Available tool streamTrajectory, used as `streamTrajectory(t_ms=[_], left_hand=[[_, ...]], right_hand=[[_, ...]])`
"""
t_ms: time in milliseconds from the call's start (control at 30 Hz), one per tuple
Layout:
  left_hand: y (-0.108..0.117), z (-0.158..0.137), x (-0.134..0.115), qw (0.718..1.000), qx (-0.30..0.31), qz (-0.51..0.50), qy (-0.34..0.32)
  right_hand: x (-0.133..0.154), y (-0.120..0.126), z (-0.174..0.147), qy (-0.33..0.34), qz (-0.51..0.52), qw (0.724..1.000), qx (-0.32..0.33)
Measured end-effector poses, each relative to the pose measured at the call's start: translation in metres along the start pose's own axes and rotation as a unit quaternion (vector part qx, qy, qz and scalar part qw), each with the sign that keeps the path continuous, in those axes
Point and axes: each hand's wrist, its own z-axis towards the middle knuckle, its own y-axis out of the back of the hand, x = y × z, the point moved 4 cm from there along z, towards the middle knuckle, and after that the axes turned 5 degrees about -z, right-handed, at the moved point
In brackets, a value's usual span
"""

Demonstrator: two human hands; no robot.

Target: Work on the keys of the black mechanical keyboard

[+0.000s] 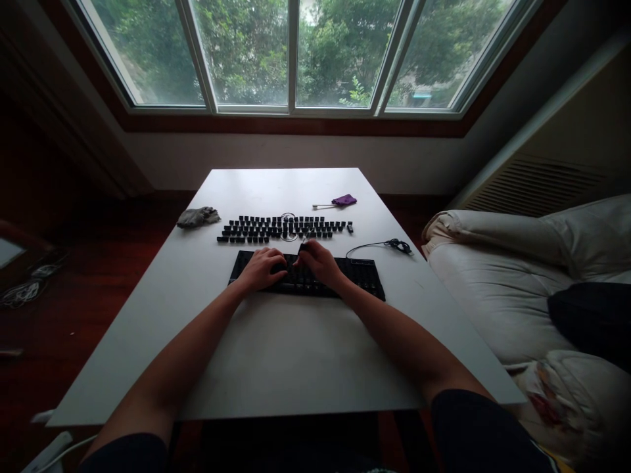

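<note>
A black keyboard (pixel 365 272) lies across the white table in front of me. My left hand (pixel 263 268) rests on its left half with fingers bent and a gap between thumb and forefinger, holding nothing that I can see. Over the keyboard's middle, my right hand (pixel 319 264) is closed, its fingers pinching a small dark tool (pixel 302 247) with what looks like thin wire at its upper end. The tool's lower part and the keys beneath are hidden or too dark to make out. Just beyond the keyboard, loose black keycaps (pixel 246 230) stand in several rows.
A grey crumpled cloth (pixel 198 217) lies left of the keycaps. Behind them are a purple pouch (pixel 344 200) and white cotton swabs (pixel 323 207). The keyboard's coiled cable (pixel 398 246) sits near the table's right edge. A pale sofa (pixel 483 282) stands to the right.
</note>
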Motion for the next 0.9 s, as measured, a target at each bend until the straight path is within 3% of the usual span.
streamTrajectory(t_ms=[167,333,600,800,900], left_hand=[[-0.003,0.000,-0.005,1.000,-0.003,-0.023,0.012],[-0.002,0.002,-0.015,0.994,-0.033,-0.094,0.037],[-0.001,0.006,-0.024,0.970,-0.078,-0.228,0.038],[-0.009,0.006,-0.022,0.941,-0.051,-0.328,0.067],[-0.010,0.006,-0.021,0.930,-0.073,-0.352,0.075]], right_hand=[[-0.002,0.008,0.005,-0.007,0.039,0.998,-0.058],[-0.004,0.004,0.002,-0.018,0.047,0.996,-0.073],[-0.005,0.004,0.000,-0.002,0.018,0.997,-0.077],[-0.006,0.003,0.000,-0.009,0.019,0.996,-0.089],[-0.005,0.003,0.001,-0.020,0.030,0.995,-0.096]])
